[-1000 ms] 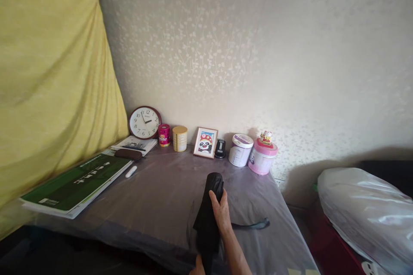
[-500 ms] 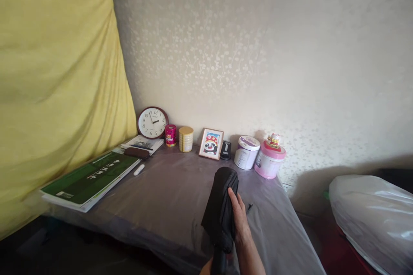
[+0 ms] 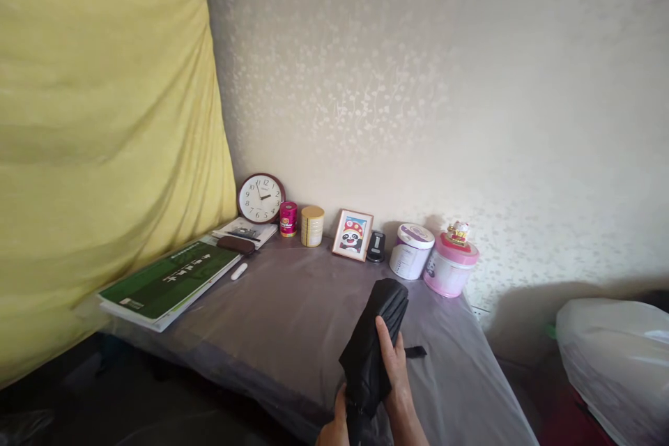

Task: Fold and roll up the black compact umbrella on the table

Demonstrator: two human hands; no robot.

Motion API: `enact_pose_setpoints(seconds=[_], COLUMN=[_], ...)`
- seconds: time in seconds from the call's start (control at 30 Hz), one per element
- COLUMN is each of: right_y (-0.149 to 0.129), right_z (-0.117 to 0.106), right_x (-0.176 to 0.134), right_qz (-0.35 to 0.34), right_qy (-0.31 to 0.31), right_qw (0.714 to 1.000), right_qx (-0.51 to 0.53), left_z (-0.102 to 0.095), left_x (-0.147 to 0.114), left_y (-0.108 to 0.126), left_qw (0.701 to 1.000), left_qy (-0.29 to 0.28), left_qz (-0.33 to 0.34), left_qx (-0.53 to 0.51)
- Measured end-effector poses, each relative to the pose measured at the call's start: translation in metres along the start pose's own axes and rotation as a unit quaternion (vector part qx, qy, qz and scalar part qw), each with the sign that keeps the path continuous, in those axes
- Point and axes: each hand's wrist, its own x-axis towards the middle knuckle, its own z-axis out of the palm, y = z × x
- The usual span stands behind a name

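A black folding umbrella, its canopy gathered in loose folds, is held over the near part of the table. My right hand wraps the canopy from the right, thumb lying along its upper side. Lower down, my left hand is closed around the handle end from the left; most of its fingers are hidden behind the umbrella. A short black strap sticks out to the right beyond my right hand.
On the covered table stand a wall clock, a pink tin, a yellow-lidded can, a panda picture, a purple-white tub and a pink tub. A green book lies left. A plastic-wrapped bundle sits right.
The view has shifted a little left, so things appear further right. The umbrella tilts more to the right, my left hand shows more, and the strap now stands out clearly.
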Motion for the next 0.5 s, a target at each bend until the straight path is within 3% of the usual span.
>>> enact_pose_setpoints(seconds=[0.17,0.23,0.3,0.43,0.5], right_y=[-0.003,-0.007,-0.011,-0.009,-0.006], right_z=[0.004,0.003,0.000,-0.009,-0.011], right_x=[-0.008,-0.012,-0.014,-0.011,-0.009], right_qz=[-0.018,0.005,0.034,0.046,0.020], right_qy=[0.055,0.060,0.053,0.026,0.022], right_qw=[0.998,0.998,0.998,0.998,0.999], right_qx=[-0.009,0.013,0.030,0.043,0.043], left_z=[-0.010,-0.017,-0.025,-0.034,-0.034], left_x=[0.003,-0.001,-0.006,-0.017,-0.022], left_y=[-0.001,0.001,0.005,0.018,0.022], left_qw=[0.997,0.995,0.972,0.904,0.895], left_qy=[-0.020,-0.045,-0.097,-0.251,-0.271], left_qz=[0.027,0.093,0.177,0.156,0.137], left_qx=[0.074,0.007,-0.121,-0.307,-0.327])
